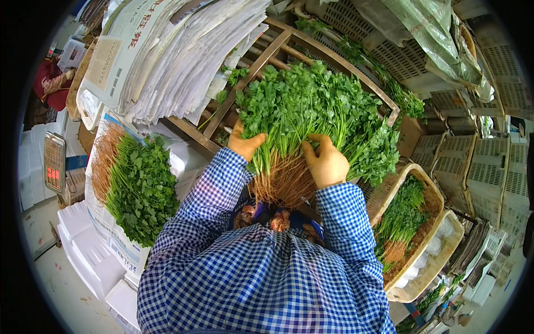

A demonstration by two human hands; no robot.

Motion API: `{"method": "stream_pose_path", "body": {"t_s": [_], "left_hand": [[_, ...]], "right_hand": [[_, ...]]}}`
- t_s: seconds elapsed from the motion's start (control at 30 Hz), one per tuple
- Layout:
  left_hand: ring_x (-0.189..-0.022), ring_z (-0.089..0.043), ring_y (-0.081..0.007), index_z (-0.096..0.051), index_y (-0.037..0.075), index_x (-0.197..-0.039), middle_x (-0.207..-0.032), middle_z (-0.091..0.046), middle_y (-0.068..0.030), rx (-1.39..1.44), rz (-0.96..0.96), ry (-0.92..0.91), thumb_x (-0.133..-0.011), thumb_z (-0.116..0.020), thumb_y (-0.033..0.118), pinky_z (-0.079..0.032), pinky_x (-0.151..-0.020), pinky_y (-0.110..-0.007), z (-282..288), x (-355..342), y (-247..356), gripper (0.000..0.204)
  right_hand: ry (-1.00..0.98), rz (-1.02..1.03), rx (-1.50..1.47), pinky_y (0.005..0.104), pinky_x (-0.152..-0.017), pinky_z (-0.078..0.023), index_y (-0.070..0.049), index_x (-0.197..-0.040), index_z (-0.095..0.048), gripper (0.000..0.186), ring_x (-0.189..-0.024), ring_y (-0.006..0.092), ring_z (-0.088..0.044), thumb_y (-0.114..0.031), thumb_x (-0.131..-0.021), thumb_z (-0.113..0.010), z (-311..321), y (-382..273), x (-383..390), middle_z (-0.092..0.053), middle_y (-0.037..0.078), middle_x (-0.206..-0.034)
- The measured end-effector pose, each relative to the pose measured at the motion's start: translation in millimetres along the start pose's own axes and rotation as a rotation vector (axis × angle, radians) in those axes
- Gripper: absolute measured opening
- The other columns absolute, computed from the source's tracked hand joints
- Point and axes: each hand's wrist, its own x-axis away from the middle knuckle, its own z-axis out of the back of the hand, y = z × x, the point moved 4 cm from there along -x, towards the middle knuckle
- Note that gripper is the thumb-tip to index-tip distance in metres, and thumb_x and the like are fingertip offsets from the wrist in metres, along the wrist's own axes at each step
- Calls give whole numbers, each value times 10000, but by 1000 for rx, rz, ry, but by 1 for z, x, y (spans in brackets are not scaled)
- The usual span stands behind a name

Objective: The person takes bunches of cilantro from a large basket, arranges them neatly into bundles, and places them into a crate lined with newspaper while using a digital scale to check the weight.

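Observation:
A big heap of coriander (311, 106) lies in front of me, its leaves away from me and its brown, stringy roots towards my body. My left hand (245, 143), in a tan glove, grips the heap's left edge; its thumb lies over the stems and its fingertips are hidden in the leaves. At the middle of the stems, my gloved right hand (327, 162) is closed with thumb and bent forefinger on some of them. The heap rests on a brown slatted frame (270, 53).
Stacked newspapers (183, 61) rise at the far left. Below them, another coriander bunch (142, 189) lies on newspaper, near a scale (54, 161). On the right, a crate (431, 183) holds more rooted greens. Plastic baskets (484, 161) stand beyond; a person in dark red (53, 83) is far left.

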Motion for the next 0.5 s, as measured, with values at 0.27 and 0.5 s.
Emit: {"method": "stream_pose_path", "body": {"t_s": [0.27,0.5], "left_hand": [[-1483,-310,-405,-147,-51,-1580,-1605,-249,-315,-270,-184,-114,-871,-789,202,-296,-1224,-473,5,-26,66,989],[-1466,-357,-363,-98,-54,-1587,-1601,-278,-298,-313,-234,-314,-910,-761,228,-321,-1215,-444,-31,-32,66,989]], "right_hand": [[-151,-79,-68,367,-551,-542,-144,-1143,-677,296,-614,232,-689,-339,-925,-722,-1,12,-4,-698,70,-708],[-161,-37,18,350,-594,-567,-98,-1162,-662,344,-623,231,-691,-350,-935,-713,-9,4,-13,-726,69,-757]]}}
